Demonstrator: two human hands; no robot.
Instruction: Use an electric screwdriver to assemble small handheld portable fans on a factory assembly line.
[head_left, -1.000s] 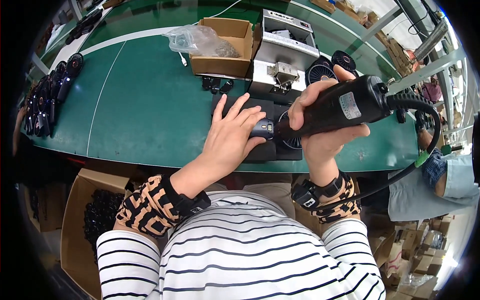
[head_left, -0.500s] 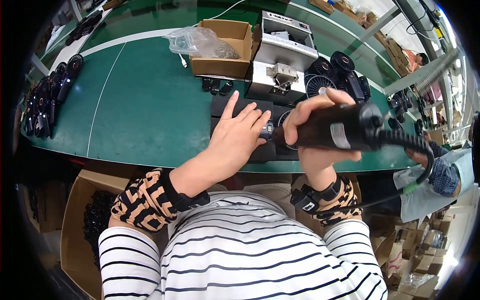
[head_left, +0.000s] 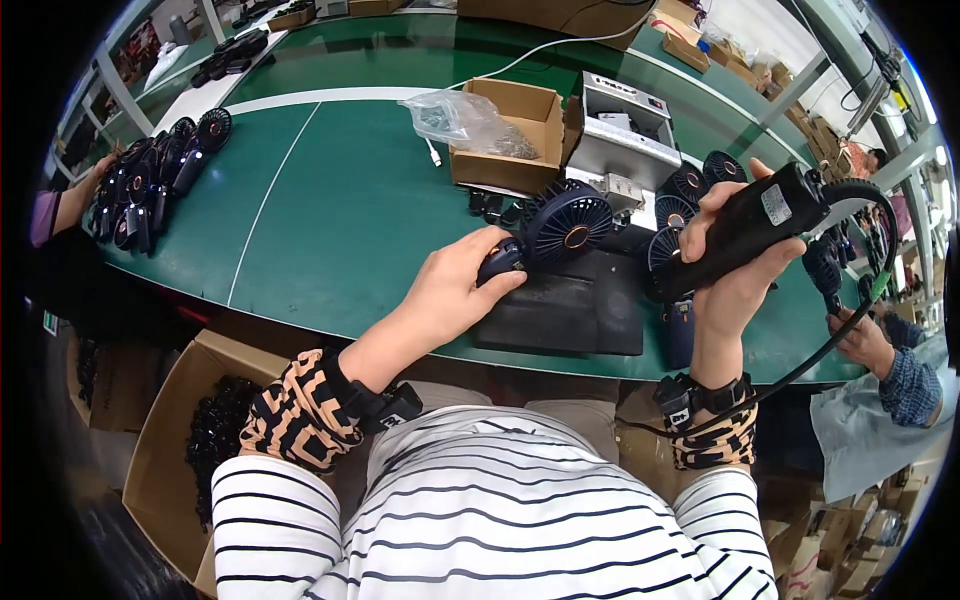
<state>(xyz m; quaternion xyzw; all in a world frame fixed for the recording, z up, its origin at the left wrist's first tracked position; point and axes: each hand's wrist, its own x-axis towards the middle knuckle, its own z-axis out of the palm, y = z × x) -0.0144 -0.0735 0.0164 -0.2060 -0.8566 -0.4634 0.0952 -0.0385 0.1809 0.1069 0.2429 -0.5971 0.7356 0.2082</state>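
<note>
My left hand (head_left: 450, 285) is closed round the handle of a dark handheld fan (head_left: 568, 222). The fan's round head is raised over a flat black block (head_left: 560, 315) at the table's near edge. In my right hand (head_left: 725, 300) is a black electric screwdriver (head_left: 745, 232), tilted, its cable running from the upper end down past my wrist. The tip of the screwdriver is hard to make out against the dark fans behind it. Below the right hand another fan's handle (head_left: 678, 335) lies beside the block.
An open cardboard box (head_left: 505, 170) with a plastic bag of small parts stands behind the block, next to a silver metal machine (head_left: 625, 135). Several fans (head_left: 150, 185) are piled at the left, near another person's hand (head_left: 92, 185). A co-worker's hand (head_left: 865, 340) is at the right.
My left hand has lifted the fan off the black block, where it lay under both hands. My right hand has drawn the screwdriver away to the right. The head view has shifted.
</note>
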